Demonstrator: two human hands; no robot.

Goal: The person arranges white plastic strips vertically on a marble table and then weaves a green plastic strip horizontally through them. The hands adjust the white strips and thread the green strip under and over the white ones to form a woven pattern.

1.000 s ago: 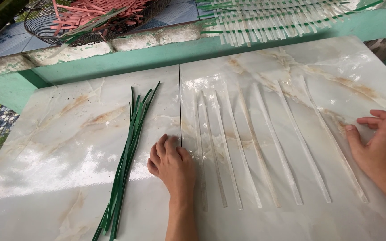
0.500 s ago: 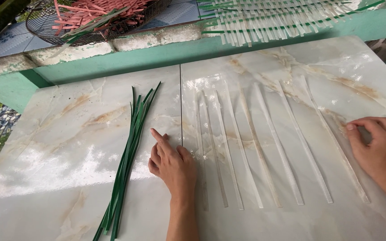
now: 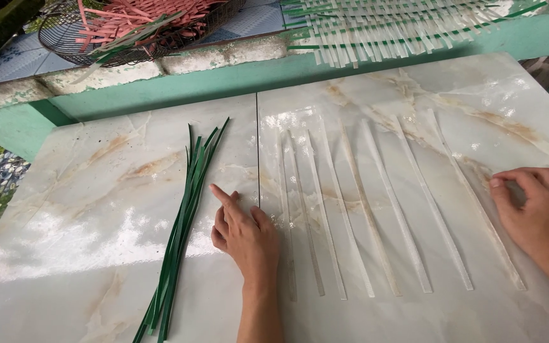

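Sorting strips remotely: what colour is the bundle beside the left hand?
Dark green strips, just left of the left hand; seen in the head view.

— Noticed anything up on the green ledge (image 3: 274,75)?
— Saw a wire basket (image 3: 65,39) of pink strips (image 3: 136,18) at left, a woven mat (image 3: 394,26) of pale and green strips at right.

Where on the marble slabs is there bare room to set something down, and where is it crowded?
Bare: the left slab left of the green strips, and the far right slab corner beyond the clear strips. A narrow gap lies between the green strips and the left hand. Crowded: the right slab's middle, fanned with clear strips up to the right hand.
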